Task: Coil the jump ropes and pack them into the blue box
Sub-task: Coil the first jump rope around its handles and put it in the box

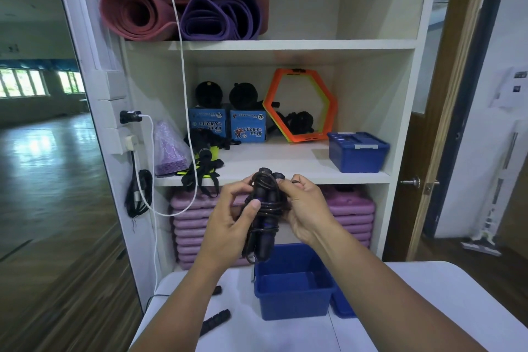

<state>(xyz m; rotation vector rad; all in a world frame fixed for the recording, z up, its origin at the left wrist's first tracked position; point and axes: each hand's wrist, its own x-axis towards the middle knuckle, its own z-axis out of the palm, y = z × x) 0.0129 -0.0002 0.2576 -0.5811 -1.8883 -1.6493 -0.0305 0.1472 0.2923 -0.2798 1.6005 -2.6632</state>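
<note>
Now, jump rope (264,214): a black bundle at the centre of the frame, 2 handles side by side and upright, cord wound around them; held in the air above the blue box, not touching it
Left hand (228,220): grips the bundle from the left; thumb pressed on the wound cord, fingers curled behind the handles
Right hand (305,208): grips the upper right of the bundle; fingers curled, fingertips pinching a loop of cord near the handle tops
Blue box (294,307): open, lower centre of the frame, on the white table (414,308); I can see nothing inside it; a blue lid (341,306) lies just beside it on the right
Black handles (215,320): on the table at lower left, apart from the box
Shelf (285,164): behind the hands; a second blue box (358,153), lidded, sits at its right end; orange hexagon rings (300,106) lean at the back
</note>
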